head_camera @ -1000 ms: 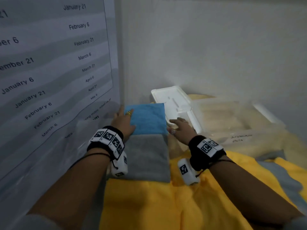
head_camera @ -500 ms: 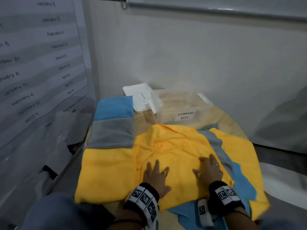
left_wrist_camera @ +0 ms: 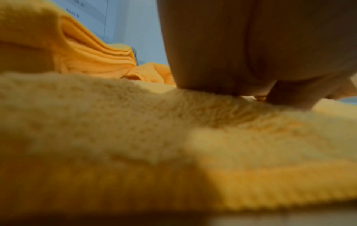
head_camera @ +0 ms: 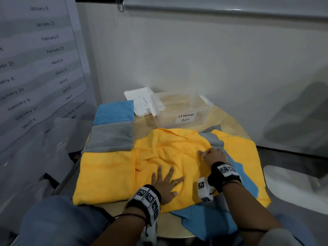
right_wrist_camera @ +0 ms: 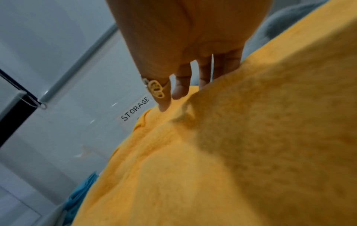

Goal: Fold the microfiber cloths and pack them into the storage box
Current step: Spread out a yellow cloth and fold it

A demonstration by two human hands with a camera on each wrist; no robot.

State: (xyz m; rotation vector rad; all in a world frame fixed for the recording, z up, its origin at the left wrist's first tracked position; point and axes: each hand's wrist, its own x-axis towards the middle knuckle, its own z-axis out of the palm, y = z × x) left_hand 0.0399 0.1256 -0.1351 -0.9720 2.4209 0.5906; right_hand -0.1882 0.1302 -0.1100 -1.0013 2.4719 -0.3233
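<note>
A crumpled yellow cloth (head_camera: 168, 153) lies spread in the middle of the table. My left hand (head_camera: 166, 180) presses flat on it with fingers spread; the left wrist view shows the palm (left_wrist_camera: 251, 53) on the yellow pile (left_wrist_camera: 154, 137). My right hand (head_camera: 210, 154) rests near the cloth's right edge, with straight fingers (right_wrist_camera: 181, 85) touching the fabric (right_wrist_camera: 231, 152). A folded blue cloth (head_camera: 114, 111), a folded grey cloth (head_camera: 111, 139) and a folded yellow cloth (head_camera: 104, 174) lie in a row at the left. The clear storage box (head_camera: 166, 119) stands behind, labelled.
The box's white lid (head_camera: 142, 102) lies left of it. More unfolded cloths sit under the yellow one: grey (head_camera: 214, 142), yellow (head_camera: 237, 151) and blue (head_camera: 213, 222). A date poster (head_camera: 35, 68) covers the left wall. My knees are at the table's near edge.
Both hands left the folded blue cloth at the far left and came back onto the crumpled yellow cloth. Since then the right hand has slid forward along it and the left has spread flat.
</note>
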